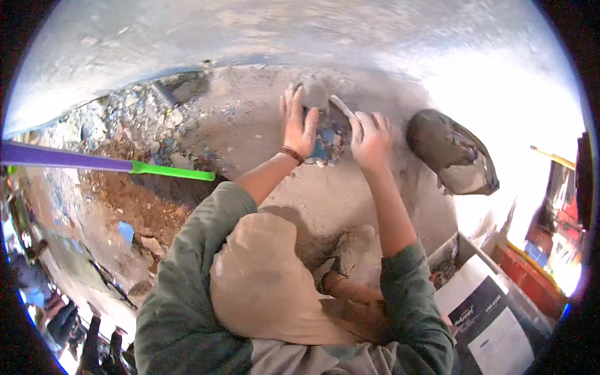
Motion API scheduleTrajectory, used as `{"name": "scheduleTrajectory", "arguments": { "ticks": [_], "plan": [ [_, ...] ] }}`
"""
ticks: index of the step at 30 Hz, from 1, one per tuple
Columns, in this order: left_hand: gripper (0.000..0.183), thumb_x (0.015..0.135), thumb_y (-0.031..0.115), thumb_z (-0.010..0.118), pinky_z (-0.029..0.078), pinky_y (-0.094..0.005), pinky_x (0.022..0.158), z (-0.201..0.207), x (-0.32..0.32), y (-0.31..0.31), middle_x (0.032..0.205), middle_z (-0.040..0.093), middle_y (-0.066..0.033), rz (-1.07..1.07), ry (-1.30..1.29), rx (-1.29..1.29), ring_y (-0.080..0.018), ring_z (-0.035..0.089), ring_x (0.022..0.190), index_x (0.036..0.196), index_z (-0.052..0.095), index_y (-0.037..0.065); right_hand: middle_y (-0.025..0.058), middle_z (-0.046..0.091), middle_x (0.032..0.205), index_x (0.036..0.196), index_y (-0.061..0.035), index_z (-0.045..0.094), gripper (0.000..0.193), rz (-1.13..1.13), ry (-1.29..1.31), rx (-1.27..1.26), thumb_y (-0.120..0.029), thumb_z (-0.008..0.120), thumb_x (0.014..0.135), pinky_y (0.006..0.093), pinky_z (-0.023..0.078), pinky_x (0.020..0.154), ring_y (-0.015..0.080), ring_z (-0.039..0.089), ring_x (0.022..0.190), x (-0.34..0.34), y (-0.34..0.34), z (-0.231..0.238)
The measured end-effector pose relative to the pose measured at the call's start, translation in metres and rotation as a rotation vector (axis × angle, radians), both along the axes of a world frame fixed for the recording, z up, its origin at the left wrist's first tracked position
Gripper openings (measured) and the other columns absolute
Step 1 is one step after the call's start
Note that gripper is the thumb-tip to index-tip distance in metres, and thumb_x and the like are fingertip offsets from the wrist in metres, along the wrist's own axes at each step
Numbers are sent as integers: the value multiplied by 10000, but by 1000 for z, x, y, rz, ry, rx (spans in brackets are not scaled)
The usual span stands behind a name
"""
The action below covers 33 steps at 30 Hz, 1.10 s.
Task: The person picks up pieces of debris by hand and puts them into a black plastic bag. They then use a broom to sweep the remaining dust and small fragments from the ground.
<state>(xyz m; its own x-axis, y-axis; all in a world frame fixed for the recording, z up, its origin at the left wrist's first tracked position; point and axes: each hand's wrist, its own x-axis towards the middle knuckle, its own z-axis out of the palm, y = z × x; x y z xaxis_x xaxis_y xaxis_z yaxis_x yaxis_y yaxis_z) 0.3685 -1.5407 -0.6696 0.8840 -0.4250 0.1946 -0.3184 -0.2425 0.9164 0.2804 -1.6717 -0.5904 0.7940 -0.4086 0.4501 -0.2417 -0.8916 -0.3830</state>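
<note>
My left hand (297,125) is over the dusty floor with its fingers stretched out and its thumb apart. It holds nothing, and a brown bracelet circles its wrist. My right hand (372,142) is closed around a thin, flat, pale strip (343,107), whose exact kind I cannot make out; it points up and to the left. Between the hands lies a small heap of rubble (327,147) with blue and whitish chips. The left hand is right beside this heap, near its upper left side.
Broken plaster and brown dirt (134,187) cover the floor at left. A purple and green pole (172,170) reaches in there. A dark plastic bag (453,153) lies at right, below a pale wall (300,34). Lower right stands a box (465,250) with printed sheets.
</note>
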Motion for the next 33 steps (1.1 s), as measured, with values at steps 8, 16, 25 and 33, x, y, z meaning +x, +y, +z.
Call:
{"name": "scheduleTrajectory", "arguments": {
  "ticks": [8,16,25,33],
  "plan": [
    [634,929,421,410,78,-463,1124,-2,4,3,1452,238,-253,-20,10,-15,-380,169,1373,1375,304,-17,176,643,926,1031,-32,594,218,-167,70,354,-157,607,853,410,493,713,359,625,836,-9,-12,-7],
    [626,922,407,455,108,-450,1121,-7,-2,-9,1484,212,-199,-72,124,-38,-345,134,1393,1410,293,50,132,662,977,1056,22,590,267,-318,-183,836,-110,641,829,346,498,762,213,644,888,-47,-33,1],
    [621,913,362,491,86,-429,1128,-5,1,1,1483,239,-175,-55,112,-73,-322,171,1386,1403,292,36,66,667,916,1020,25,656,250,-450,-234,781,-17,605,779,253,475,782,129,611,846,-104,-9,227],
    [643,906,410,494,78,-436,1133,-10,0,-5,1480,246,-170,-38,45,11,-324,172,1385,1400,300,48,208,669,958,1056,37,637,324,-808,112,121,-139,609,787,360,499,800,290,665,867,-138,-60,204]
  ]
}}
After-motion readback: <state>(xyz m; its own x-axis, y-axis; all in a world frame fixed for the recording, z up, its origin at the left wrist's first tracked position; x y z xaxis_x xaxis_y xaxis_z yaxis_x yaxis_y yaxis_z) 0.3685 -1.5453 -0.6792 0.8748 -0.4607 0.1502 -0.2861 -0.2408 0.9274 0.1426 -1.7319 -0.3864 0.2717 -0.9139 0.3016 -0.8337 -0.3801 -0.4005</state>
